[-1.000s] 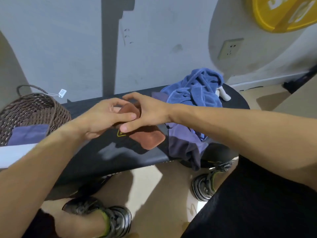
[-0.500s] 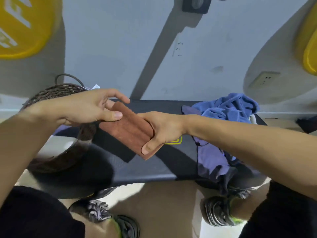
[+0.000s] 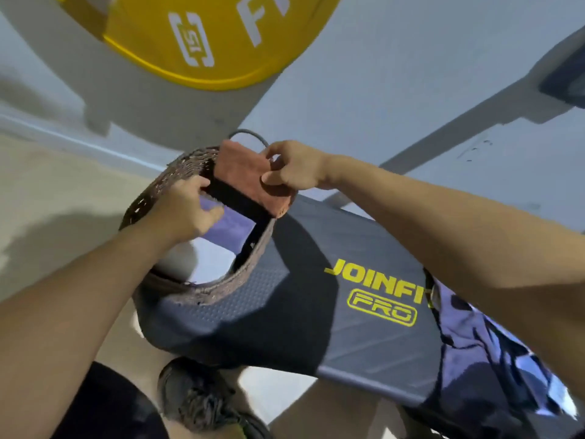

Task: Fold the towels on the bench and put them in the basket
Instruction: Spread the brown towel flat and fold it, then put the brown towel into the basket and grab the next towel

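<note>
rust towel: folded rust towel (image 3: 243, 167), small thick rectangle, fuzzy nap, layered edge showing at its lower right corner; held in the air over the basket mouth, tilted, not yet down inside
right hand: right hand (image 3: 292, 167) has its grip clamped on the towel's right end, thumb on top face, fingers curled behind
left hand: left hand (image 3: 186, 207) at the towel's lower left edge, inside the basket rim; fingers under or against the fold, thumb toward the towel; looks like it supports it, grip closed on it not certain
basket: woven brown basket (image 3: 177, 166) sitting on the left end of the worktop, thin wire handle arching at the back
basket contents: folded purple towel (image 3: 231, 224) lying flat inside, right under the rust one
worktop: black padded worktop (image 3: 285, 327), yellow JOINFIT PRO logo (image 3: 380, 293) on it, bare between basket and pile
unfolded pile: blue and purple towels (image 3: 493, 353) heaped on the right end, partly hidden by the right forearm, some draping over the near edge
surroundings: yellow weight plate (image 3: 202, 39) against the grey wall above the basket; dark shoe (image 3: 202, 400) on the floor below the worktop
obstruction: basket's near rim and left hand sit between towel and the basket floor; frame is motion-blurred
</note>
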Tool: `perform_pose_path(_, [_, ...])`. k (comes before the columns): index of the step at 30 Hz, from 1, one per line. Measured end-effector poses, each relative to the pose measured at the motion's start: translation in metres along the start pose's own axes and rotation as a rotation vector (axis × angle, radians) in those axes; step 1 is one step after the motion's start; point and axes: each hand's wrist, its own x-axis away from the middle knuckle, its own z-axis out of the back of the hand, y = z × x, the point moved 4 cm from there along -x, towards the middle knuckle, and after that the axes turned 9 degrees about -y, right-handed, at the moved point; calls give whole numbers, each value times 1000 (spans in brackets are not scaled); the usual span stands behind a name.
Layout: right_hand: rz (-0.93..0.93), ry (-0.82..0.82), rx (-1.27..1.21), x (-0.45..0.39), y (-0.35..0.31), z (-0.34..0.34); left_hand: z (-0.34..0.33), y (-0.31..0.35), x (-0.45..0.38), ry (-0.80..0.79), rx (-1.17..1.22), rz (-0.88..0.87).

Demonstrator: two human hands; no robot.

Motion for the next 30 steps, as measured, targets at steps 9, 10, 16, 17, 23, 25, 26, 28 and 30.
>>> perform_pose_path(9, [-100,-166,-106,-88,-3,-27,-29,-37,4,-432,-366,7])
perform_pose_path(10, [-112,-180,-117,-93,0,-32,-27,-39,4,-444,-353,-5])
perform_pose_path(16, [-165,-294,108,-109,5,-47,-22,-44,7,-452,-280,-40])
perform_pose_path(17, [-187,-308,119,-111,4,-48,-22,-44,7,-454,-282,-39])
perform_pose_path(23, [-178,-167,570,-108,-6,-39,-20,-39,5,-503,-318,-16])
perform_pose_path(25, [-146,-104,673,-103,-7,-37,-19,-35,5,-523,-329,-2])
perform_pose_path(26, [-139,-87,683,-100,-6,-38,-19,-32,5,-529,-334,3])
perform_pose_path(28, [-125,-60,684,-96,-3,-41,-17,-25,5,-528,-354,11])
perform_pose_path(30, [-86,5,693,-91,-4,-42,-16,-19,5,-525,-374,15])
